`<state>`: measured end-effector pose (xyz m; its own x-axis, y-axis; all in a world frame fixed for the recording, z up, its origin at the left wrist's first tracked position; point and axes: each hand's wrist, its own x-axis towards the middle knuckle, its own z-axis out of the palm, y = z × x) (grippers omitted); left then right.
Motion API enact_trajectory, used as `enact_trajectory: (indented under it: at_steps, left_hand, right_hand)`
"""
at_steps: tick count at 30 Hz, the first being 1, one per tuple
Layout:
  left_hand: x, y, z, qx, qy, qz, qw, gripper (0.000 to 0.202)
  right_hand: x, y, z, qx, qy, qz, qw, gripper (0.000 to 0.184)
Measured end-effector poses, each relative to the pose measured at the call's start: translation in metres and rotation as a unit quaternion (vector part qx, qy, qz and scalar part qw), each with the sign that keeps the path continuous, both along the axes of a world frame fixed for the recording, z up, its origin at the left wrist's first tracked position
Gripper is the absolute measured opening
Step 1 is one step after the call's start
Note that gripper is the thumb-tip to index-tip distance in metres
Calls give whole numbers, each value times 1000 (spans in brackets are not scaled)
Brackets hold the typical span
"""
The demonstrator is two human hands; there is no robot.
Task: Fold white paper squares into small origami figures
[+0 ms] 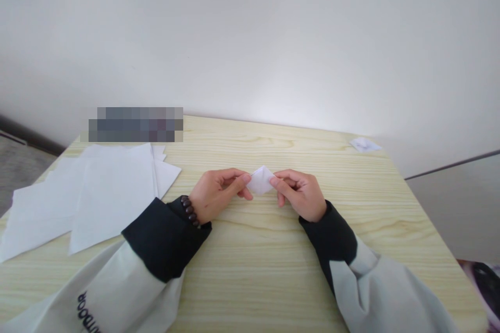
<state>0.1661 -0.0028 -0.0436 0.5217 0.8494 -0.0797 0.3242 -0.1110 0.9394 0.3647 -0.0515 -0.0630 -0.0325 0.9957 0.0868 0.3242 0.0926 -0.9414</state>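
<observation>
Between my two hands is a small piece of folded white paper [261,181], roughly diamond-shaped, held just above the table. My left hand [221,192] pinches its left corner between thumb and fingers; a dark bead bracelet circles that wrist. On the opposite side, my right hand [300,192] grips the right corner in the same way, thumb on top. The fingertips behind the paper are partly hidden.
Loose white paper sheets [113,192] overlap on the left of the wooden table [250,270]. Another folded white paper piece [365,144] lies at the far right corner. A blurred-out dark item [136,125] is at the back left, near the white wall [273,36].
</observation>
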Motion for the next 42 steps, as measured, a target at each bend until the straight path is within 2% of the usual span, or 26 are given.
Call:
enact_trajectory:
  at_steps: [8,16,21,24,28,31,37,42]
  left_hand:
    - [1,0,-2,28,-35,27,999,34]
    - [0,2,-6,69,-19,39,997,31]
    - [0,2,-11,92,-4,42,995,37]
    - [0,2,-12,165,72,45,983,31]
    - [0,2,-12,232,142,16,962,22]
    - [-1,3,-13,250,152,-3,956,24]
    - [-3,6,-17,272,137,-21,952,22]
    - [-4,5,-19,282,156,-46,945,22]
  right_hand:
    - [1,0,-5,39,39,-5,998,25]
    - [0,1,-2,63,-25,-29,997,21]
    - [-1,1,-6,53,-28,-17,998,38]
    - [-2,1,-3,63,-93,-20,993,24]
    - [-3,2,0,124,-186,-20,975,8]
    - [1,4,-1,154,-214,6,965,8]
    - [8,7,-2,123,-228,65,964,11]
    - [7,6,0,122,-238,51,962,7]
